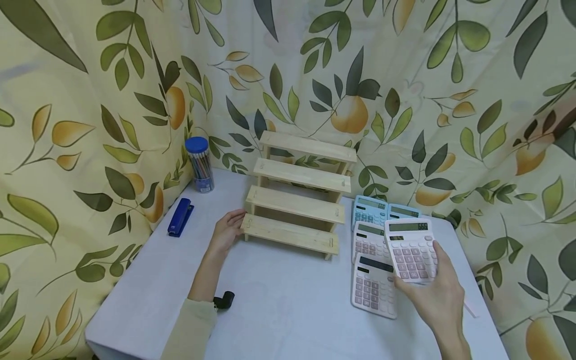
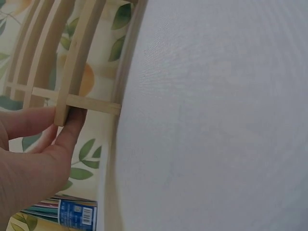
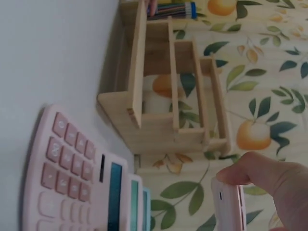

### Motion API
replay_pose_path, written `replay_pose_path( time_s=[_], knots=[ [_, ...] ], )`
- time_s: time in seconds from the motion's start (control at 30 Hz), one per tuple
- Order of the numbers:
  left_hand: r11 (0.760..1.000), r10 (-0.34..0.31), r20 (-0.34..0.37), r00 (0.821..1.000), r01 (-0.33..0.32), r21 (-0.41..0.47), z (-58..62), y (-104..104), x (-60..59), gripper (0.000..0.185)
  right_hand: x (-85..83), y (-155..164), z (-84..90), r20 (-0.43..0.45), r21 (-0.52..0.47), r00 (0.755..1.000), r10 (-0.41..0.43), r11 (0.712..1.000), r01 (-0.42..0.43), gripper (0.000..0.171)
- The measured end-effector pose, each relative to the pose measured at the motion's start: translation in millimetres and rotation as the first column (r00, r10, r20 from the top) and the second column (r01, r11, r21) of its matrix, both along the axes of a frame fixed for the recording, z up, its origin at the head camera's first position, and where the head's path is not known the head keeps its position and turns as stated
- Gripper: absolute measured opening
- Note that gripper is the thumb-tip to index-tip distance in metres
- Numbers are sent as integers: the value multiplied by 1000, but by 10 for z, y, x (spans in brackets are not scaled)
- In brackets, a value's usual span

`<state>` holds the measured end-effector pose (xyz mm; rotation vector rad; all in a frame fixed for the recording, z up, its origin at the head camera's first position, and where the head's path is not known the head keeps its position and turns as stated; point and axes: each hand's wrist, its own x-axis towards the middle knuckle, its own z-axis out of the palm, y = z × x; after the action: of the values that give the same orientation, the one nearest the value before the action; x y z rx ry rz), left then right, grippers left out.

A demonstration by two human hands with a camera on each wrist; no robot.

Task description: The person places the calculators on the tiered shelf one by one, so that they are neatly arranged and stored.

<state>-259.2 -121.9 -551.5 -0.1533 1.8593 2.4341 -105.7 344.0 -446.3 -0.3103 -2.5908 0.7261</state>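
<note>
A tiered wooden rack [image 1: 292,201] with stepped shelves stands at the back of the table. At its left end my left hand [image 1: 228,231] pinches the lowest shelf board [image 2: 61,103] between thumb and fingers. My right hand [image 1: 438,295] holds a pink-and-white calculator [image 1: 411,250] by its sides, raised over other calculators; in the right wrist view this calculator [image 3: 227,204] shows edge-on. Beneath and beside it lie a pink calculator [image 1: 372,290], another pink calculator [image 1: 366,240], a blue calculator [image 1: 370,207] and a second blue one [image 1: 402,212], partly hidden.
On the table's left side lie a blue stapler [image 1: 180,217] and a blue-lidded jar of pencils [image 1: 200,165]. A small black object [image 1: 224,300] shows by the left wrist. Leaf-and-fruit patterned curtains [image 1: 288,75] hang around the white table [image 1: 279,310].
</note>
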Motion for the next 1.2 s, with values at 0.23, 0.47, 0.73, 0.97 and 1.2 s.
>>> replay_pose_path(
  time_s=[0.23, 0.47, 0.73, 0.97, 1.2],
  knots=[
    [1000, 15, 5, 1000, -15, -24, -35, -25, 15, 68, -129, -121, 150, -31, 38, 996, 85, 996, -84, 128],
    [999, 34, 6, 999, -34, -32, -19, -54, 14, 69, -309, -277, 309, -75, 59, 987, 145, 988, -141, 119],
    [999, 45, 8, 999, -45, -3, -26, -69, -9, 71, -535, -514, 422, -147, 110, 970, 192, 978, -177, 116],
    [999, 43, 18, 999, -43, 0, -39, -47, -22, 72, -687, -663, 427, -208, 117, 955, 210, 975, -189, 110],
    [999, 49, 23, 999, -49, 10, -20, -9, -24, 73, -806, -782, 449, -198, 130, 953, 229, 970, -206, 107]
  ],
)
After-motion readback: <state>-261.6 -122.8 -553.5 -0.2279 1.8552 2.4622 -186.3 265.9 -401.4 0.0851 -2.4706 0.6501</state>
